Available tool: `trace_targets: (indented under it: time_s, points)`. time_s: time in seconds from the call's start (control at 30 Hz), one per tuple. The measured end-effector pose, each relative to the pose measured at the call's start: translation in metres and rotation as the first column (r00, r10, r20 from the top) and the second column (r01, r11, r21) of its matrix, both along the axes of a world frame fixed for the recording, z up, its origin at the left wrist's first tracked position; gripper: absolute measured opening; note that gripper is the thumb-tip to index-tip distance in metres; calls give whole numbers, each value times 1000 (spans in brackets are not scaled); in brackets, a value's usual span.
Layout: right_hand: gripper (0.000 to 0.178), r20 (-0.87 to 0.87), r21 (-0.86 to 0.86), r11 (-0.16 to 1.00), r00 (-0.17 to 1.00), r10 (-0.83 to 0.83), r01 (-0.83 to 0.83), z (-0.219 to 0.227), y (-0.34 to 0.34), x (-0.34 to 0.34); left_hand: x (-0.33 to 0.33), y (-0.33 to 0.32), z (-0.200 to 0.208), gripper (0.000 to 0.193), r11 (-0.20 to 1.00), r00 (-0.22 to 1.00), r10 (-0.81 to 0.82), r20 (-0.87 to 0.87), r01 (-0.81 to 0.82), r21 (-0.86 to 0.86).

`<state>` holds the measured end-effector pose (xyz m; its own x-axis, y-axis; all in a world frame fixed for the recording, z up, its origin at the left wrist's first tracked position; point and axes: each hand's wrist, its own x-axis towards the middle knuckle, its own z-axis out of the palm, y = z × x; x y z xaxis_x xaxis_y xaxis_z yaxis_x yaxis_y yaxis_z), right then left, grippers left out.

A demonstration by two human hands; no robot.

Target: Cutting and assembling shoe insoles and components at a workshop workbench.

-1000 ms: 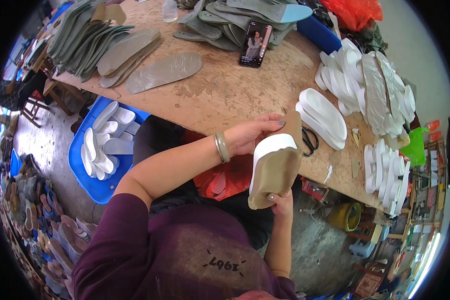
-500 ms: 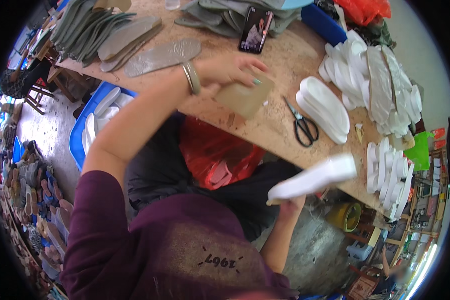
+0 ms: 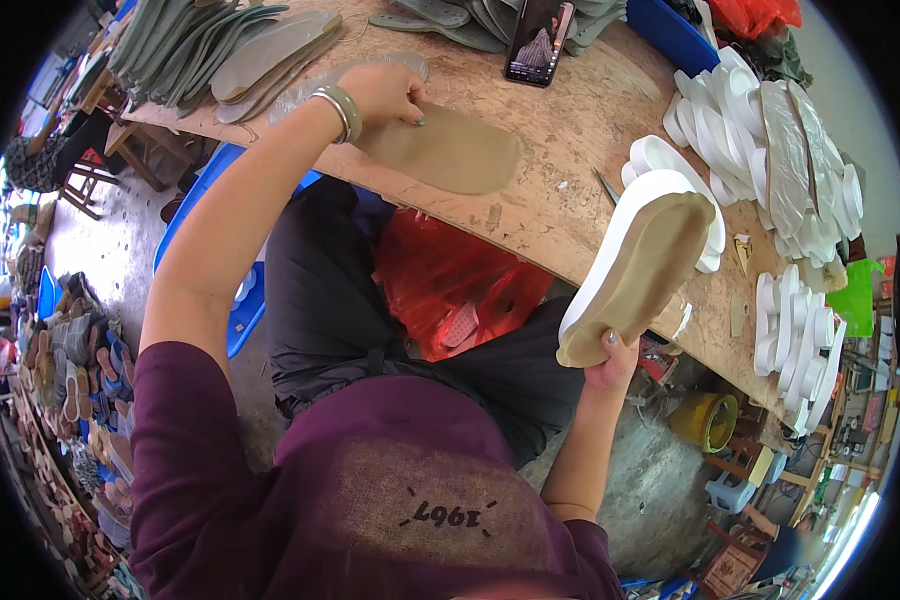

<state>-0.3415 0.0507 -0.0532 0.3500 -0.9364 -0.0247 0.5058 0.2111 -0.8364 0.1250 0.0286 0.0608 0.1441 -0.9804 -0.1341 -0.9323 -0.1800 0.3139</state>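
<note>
My right hand [image 3: 612, 366] grips one end of a white shoe sole [image 3: 615, 238], thumb on the tan insole [image 3: 658, 258] that covers its face. The sole is held tilted over the table's front edge, its tan side toward me. At the table's front left, my left hand [image 3: 382, 97] has its fingers curled on one end of a loose tan insole [image 3: 455, 153], which lies nearly flat on the wood. More white soles [image 3: 713, 245] stand partly hidden behind the held one. Only the tip of the scissors [image 3: 603, 184] shows.
Grey insoles [image 3: 170, 55] are stacked at the far left, with a clear-wrapped one beside my left hand. A phone [image 3: 540, 42] leans at the back. White soles [image 3: 792, 345] line the right side. A red bag [image 3: 440, 285] hangs below the table edge.
My right hand has raised and turned the white sole, so its tan face now shows. My left hand has moved left, and the loose tan insole now lies flatter.
</note>
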Motion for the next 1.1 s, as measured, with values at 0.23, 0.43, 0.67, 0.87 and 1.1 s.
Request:
trace_targets:
  time_s: [0.23,0.43,0.67,0.87,1.1]
  points:
    - [66,-335,0,990,933,132,-140,33,10,-48,6,12,0,66,904,877,158,454,57,-424]
    - [38,-982,-91,929,190,-23,-360,9,19,-19,-93,80,-58,10,736,966,-247,-81,133,-663]
    - [50,-933,102,862,-348,-90,-497,-69,-35,71,-146,112,-221,26,994,830,-83,-552,106,10]
    - [58,-955,-261,784,32,-294,-564,-186,-105,92,-147,71,-359,41,996,773,53,-632,9,93]
    - [63,-874,-231,700,-171,-454,-676,-267,-106,39,-152,32,-331,57,998,674,57,-737,-13,66]
